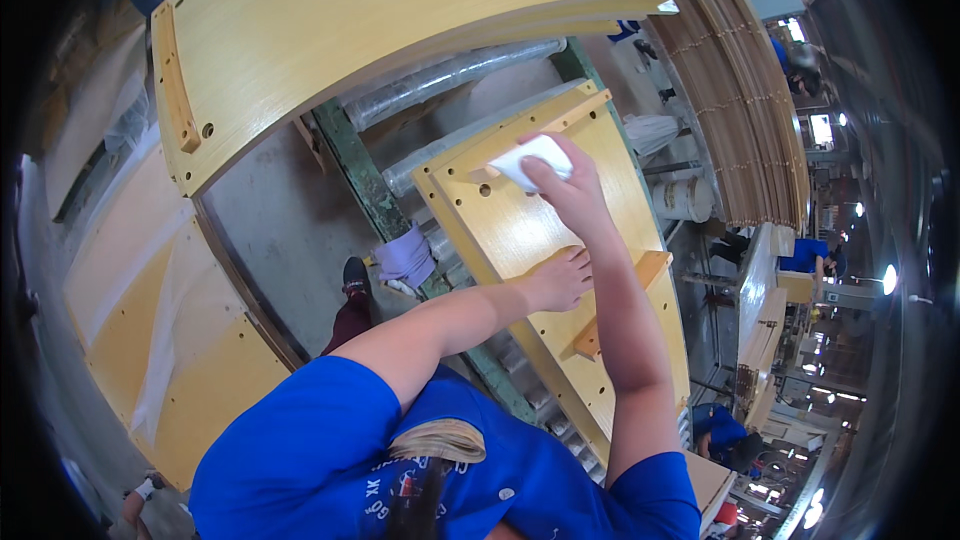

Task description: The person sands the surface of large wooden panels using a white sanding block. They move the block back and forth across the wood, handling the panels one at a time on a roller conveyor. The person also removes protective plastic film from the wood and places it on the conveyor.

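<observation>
My right hand is clamped on a white wad, cloth or paper I cannot tell, at the far end of a yellow wooden panel lying on a roller conveyor with a green frame. The wad covers part of a narrow wooden strip that runs close to the panel's far edge; whether it presses on the wood I cannot tell. Dark holes mark the panel's far left corner, just beside the wad.

My left hand rests palm down near the middle of the panel, holding nothing, its fingers close together and near my right forearm. Between that hand and the panel's near end, a second strip lies across the wood, reaching toward the right edge.

A lilac cloth sits on the conveyor's frame, off the panel's left edge. Beyond the far edge spreads a larger yellow panel, another strip at its left end. Off the right side stand a white bucket and a tall stack of brown cardboard, while co-workers in blue appear farther back on the floor.
</observation>
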A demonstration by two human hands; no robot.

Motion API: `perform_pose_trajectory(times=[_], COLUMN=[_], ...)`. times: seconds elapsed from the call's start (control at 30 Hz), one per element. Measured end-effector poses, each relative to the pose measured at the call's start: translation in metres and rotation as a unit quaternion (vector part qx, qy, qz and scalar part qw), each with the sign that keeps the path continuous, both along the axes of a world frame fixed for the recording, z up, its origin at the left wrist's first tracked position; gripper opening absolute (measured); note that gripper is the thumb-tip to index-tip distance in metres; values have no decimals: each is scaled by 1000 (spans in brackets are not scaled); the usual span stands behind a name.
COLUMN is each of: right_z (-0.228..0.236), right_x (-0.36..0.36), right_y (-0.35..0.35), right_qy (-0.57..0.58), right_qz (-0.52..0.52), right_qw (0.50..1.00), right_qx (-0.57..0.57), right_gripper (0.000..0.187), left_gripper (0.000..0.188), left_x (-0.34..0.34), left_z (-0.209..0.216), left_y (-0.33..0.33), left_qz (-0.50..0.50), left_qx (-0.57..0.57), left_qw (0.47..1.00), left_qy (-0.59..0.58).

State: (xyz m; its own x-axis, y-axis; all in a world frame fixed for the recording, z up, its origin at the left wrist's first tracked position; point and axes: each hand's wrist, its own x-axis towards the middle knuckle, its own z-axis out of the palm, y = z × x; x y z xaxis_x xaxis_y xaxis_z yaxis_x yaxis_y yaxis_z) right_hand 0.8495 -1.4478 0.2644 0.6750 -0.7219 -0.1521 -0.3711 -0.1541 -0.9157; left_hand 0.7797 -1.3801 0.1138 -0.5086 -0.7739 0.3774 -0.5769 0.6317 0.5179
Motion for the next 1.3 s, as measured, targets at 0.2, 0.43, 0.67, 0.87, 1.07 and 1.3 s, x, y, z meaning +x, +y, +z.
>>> perform_pose_trajectory(times=[0.2,0.43,0.67,0.87,1.07,1.3], right_z=[-21,-40,-44,-43,-29,-27], right_x=[57,66,69,68,80,40], right_y=[-10,-16,-17,-20,-49,-108], right_qy=[222,370,400,394,414,469], right_qz=[160,212,225,217,174,48], right_qw=[944,855,832,839,845,833], right_qx=[-182,-296,-310,-306,-289,-290], right_gripper=[38,41,38,38,46,47], left_gripper=[49,51,55,53,49,42], left_x=[-6,4,18,16,1,2], left_z=[-8,9,25,20,-8,4], left_y=[-8,-5,-6,-6,-14,-6], left_qz=[-7,-56,-88,-99,-9,-51], left_qx=[108,213,273,301,60,15], left_qw=[992,971,953,937,996,988], left_qy=[71,97,93,151,-64,-143])
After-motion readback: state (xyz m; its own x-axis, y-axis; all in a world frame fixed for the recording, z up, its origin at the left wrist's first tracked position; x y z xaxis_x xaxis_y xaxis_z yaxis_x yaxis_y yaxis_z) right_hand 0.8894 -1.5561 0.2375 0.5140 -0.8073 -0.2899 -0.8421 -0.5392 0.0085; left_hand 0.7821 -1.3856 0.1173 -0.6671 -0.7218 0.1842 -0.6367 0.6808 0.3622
